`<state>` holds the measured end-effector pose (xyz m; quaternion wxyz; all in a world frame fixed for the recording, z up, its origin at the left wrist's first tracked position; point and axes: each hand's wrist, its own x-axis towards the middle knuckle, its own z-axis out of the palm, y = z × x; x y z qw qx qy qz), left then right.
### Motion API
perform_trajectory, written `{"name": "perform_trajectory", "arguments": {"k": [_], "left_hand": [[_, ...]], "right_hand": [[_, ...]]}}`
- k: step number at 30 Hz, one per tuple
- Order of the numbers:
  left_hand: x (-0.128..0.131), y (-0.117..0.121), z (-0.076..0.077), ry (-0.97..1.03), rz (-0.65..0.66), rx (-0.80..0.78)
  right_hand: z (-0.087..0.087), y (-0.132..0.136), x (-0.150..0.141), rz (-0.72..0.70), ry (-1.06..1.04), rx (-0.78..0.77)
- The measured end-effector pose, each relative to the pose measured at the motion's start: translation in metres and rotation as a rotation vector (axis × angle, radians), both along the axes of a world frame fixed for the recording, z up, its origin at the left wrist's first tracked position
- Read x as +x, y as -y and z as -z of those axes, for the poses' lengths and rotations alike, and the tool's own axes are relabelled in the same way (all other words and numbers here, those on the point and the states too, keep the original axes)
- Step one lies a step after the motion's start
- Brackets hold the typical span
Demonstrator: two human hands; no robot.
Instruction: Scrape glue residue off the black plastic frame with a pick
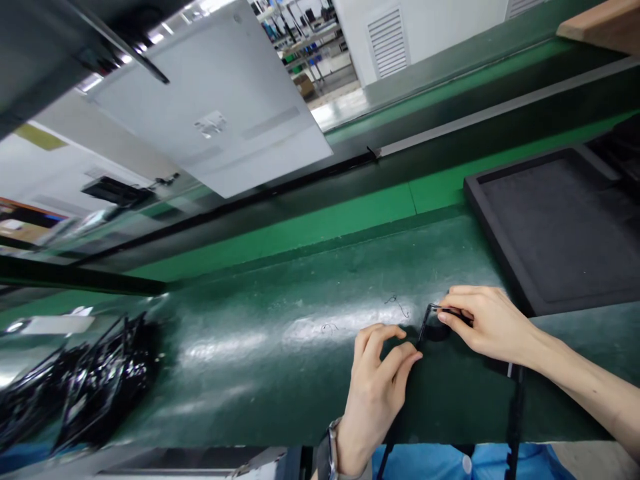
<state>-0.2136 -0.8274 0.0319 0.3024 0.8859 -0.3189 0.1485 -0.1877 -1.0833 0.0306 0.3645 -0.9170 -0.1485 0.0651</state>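
Note:
A thin black plastic frame (425,323) is held over the green mat, its corner pointing away from me. My left hand (380,383) pinches one side of it between thumb and fingertip just below that corner. My right hand (483,323) is closed at the other side of the corner, thumb and fingers pressed together on it; part of the frame is hidden in the palm. Both sides run back towards my lap, past the table edge. Beneath the right fingers lies a dark round patch, too shaded to name.
Loose dark threads (397,305) lie on the green mat (280,320). A black foam tray (565,233) stands at the right. Black strips in shiny plastic (110,380) are heaped at the left. A white panel (215,107) hangs beyond the bench, and a wooden piece (600,28) juts in.

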Motion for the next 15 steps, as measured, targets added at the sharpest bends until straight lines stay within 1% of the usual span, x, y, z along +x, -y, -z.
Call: {"name": "perform_trajectory", "arguments": {"k": [2, 5, 7, 9, 10, 12, 15], "left_hand": [[-0.001, -0.001, 0.001, 0.046, 0.009, -0.017], [0.0, -0.003, 0.003, 0.109, -0.011, -0.022], [0.0, -0.002, 0.003, 0.092, -0.008, -0.023], [0.0, 0.0, 0.003, 0.009, 0.057, -0.052], [-0.001, 0.001, 0.003, -0.049, 0.105, -0.084], [-0.004, 0.003, 0.002, -0.178, 0.189, -0.198], [-0.01, 0.004, 0.002, -0.38, 0.227, -0.453]], "right_hand": [[0.0, 0.0, 0.0, 0.002, 0.0, 0.007], [0.001, -0.001, 0.0, 0.003, 0.0, 0.008], [0.001, -0.001, 0.0, 0.004, 0.007, 0.002], [0.001, -0.002, -0.001, 0.01, 0.016, -0.002], [0.002, -0.002, -0.001, 0.013, 0.019, -0.001], [0.002, -0.002, -0.002, 0.02, 0.026, 0.007], [0.002, -0.001, -0.002, 0.02, 0.034, 0.018]]}}
